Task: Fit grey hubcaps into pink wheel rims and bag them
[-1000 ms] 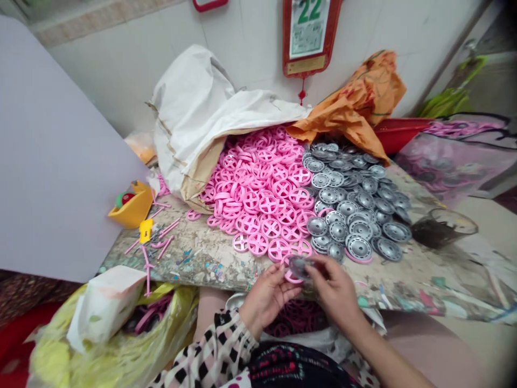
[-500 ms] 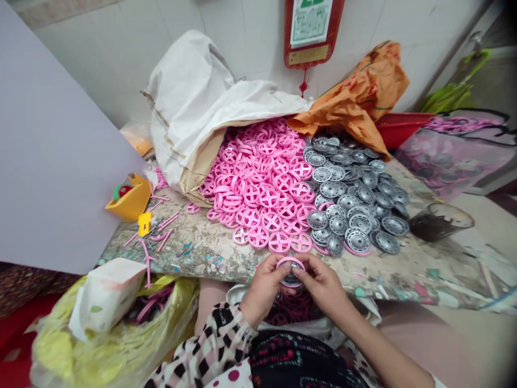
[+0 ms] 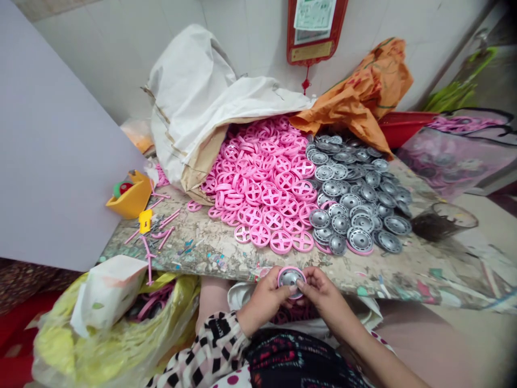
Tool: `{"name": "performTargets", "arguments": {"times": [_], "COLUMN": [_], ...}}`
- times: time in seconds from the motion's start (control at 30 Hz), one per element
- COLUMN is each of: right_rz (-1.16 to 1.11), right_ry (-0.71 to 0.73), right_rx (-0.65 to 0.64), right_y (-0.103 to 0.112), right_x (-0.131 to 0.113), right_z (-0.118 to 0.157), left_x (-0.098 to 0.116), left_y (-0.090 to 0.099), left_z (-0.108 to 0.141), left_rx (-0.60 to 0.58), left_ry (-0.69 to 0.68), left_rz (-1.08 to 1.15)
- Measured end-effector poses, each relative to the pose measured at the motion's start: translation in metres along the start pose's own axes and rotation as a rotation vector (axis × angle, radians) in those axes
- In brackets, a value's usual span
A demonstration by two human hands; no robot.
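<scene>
Both hands hold a pink plastic wheel with a silver metal disc [image 3: 291, 278] seated in its centre, just below the table's front edge. My left hand [image 3: 263, 300] grips its left rim, and my right hand [image 3: 322, 293] pinches its right side. Beyond them lies a heap of pink spoked wheels [image 3: 262, 186]. Next to it, on the right, spreads a layer of ribbed silver discs [image 3: 355, 202]. A few discs at the front sit on pink wheels. More pink wheels show below my hands [image 3: 294, 311].
The worn, paint-stained tabletop [image 3: 202, 258] carries pink rods [image 3: 157, 231] and a yellow scoop [image 3: 129, 199]. A white sack [image 3: 189, 91] and an orange bag [image 3: 355, 102] lie behind. A glass bowl [image 3: 444, 223] stands right. A yellow bag [image 3: 117, 323] sits lower left beside a white board [image 3: 60, 140].
The silver disc has gone from tilted against the pink wheel to seated flat inside it, facing up. My hands have come closer around the wheel. The view has shifted slightly.
</scene>
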State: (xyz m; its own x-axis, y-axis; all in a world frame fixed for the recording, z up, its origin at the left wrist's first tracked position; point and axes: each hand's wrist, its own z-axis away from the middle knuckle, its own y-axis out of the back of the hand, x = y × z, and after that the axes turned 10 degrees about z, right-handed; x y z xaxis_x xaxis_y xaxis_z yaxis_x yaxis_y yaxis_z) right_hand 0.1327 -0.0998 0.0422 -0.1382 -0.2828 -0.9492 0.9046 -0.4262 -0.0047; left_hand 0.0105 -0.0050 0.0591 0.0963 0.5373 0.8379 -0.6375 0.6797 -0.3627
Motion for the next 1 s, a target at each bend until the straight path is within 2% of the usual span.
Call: {"name": "performTargets", "arguments": {"times": [0.07,0.2,0.27,0.33,0.47,0.6,0.7,0.8,0.9,1.0], "right_rz": [-0.008,0.130,0.331,0.606,1.097,1.299,1.336,1.312,1.000,0.566], "right_ry": [0.032,0.139,0.210,0.310,0.481,0.589,0.601,0.603,0.630,0.587], "right_rx": [-0.017,-0.036,-0.018,-0.007,0.057,0.199,0.236,0.216,0.210,0.269], "right_y": [-0.002,0.002,0.006,0.010,0.014,0.006,-0.004,-0.010,-0.008,-0.005], "right_x": [-0.004,-0.004,0.001,0.008,0.010,-0.017,-0.036,-0.037,-0.028,-0.024], "right_z": [-0.002,-0.003,0.000,0.007,0.011,-0.015,-0.046,-0.067,-0.071,-0.062], "left_x": [0.003,0.010,0.011,0.010,0.009,0.010,0.010,0.010,0.013,0.018], "left_y": [-0.003,-0.001,0.005,0.013,0.026,0.025,0.021,0.021,0.024,0.022], "left_z": [0.002,0.007,0.007,0.006,-0.001,-0.006,-0.007,-0.004,0.000,0.000], "left_rx": [0.022,-0.007,0.034,0.130,0.248,0.307,0.323,0.318,0.317,0.358], "left_ry": [-0.059,-0.051,-0.080,-0.105,-0.011,0.030,0.029,0.028,0.020,-0.119], "left_rz": [-0.023,-0.214,-0.363,-0.447,-0.301,-0.147,-0.099,-0.081,-0.054,-0.010]}}
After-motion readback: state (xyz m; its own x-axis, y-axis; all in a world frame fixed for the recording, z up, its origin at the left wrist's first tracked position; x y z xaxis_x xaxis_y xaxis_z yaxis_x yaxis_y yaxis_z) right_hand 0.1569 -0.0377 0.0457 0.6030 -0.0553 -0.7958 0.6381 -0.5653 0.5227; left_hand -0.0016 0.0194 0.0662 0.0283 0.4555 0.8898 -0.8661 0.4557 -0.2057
